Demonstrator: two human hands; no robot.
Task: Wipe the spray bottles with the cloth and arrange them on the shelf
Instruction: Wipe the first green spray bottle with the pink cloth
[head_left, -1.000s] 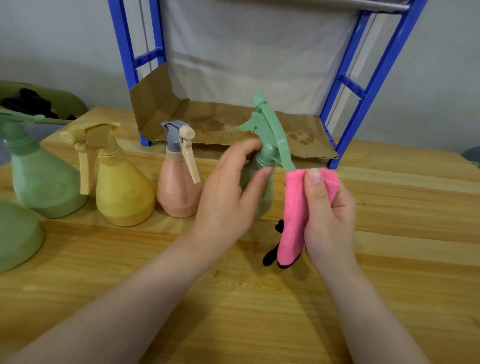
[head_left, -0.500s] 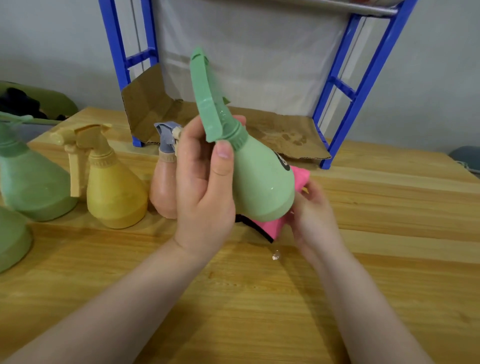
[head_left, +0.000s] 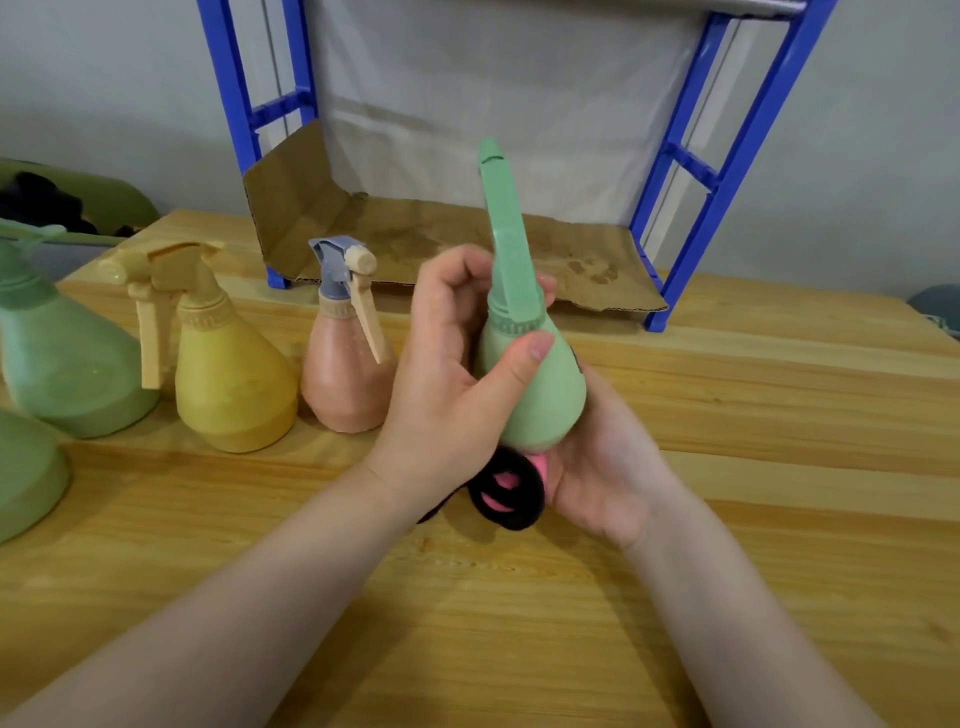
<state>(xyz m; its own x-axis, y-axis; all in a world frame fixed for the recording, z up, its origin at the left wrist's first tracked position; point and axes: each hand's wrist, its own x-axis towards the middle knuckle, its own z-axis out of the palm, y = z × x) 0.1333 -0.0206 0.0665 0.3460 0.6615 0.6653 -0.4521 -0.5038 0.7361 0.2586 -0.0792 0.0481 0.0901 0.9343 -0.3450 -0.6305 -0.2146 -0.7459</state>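
Observation:
My left hand (head_left: 447, 384) grips a small green spray bottle (head_left: 535, 395) around its neck and holds it above the table, nozzle pointing up and away. My right hand (head_left: 608, 467) cups the bottle's base from below, with the pink and black cloth (head_left: 506, 488) pressed between palm and bottle; most of the cloth is hidden. On the table to the left stand a pink bottle with a grey head (head_left: 345, 374), a yellow bottle (head_left: 228, 374) and a larger green bottle (head_left: 62, 364). The blue shelf frame (head_left: 722, 171) with a cardboard liner (head_left: 431, 234) stands behind.
Another green bottle's base (head_left: 26, 473) shows at the far left edge. The wooden table (head_left: 519, 623) stretches toward me and to the right. A dark green object (head_left: 78, 202) lies behind the table's left corner, and a grey wall backs the shelf.
The green bottle went from upright on the table to lifted and tilted. My right hand moved the cloth from the bottle's side to under its base.

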